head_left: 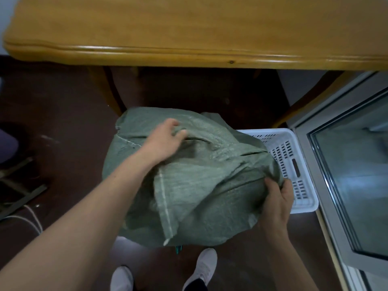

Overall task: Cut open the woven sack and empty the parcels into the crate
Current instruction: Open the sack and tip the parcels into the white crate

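The woven sack [201, 185], dull green and crumpled, sits in the middle of the frame, bulging and folded over on itself, with a pale stitched seam running down its front flap toward the lower centre. It lies over the left part of a white slotted crate [302, 204], which shows only to the right of the sack, its perforated wall and a handle slot in view. The left hand [165, 139] reaches in from the lower left of the frame and lies on the upper left of the sack, fingers curled into a raised fold of the fabric and gripping it. The right hand [277, 198] comes up from the lower right and clutches a bunched edge of the sack at its right side, just above the crate's wall, thumb and fingers wrapped round the cloth. Both sit on a dark brown floor [63, 106]. A wooden desk [189, 28] fills the top of the frame, its rounded edge above the sack. A glass-paned door [357, 164] stands along the right side. Two white shoes [204, 263] show at the bottom centre, and a pale cord [31, 219] lies at the lower left.
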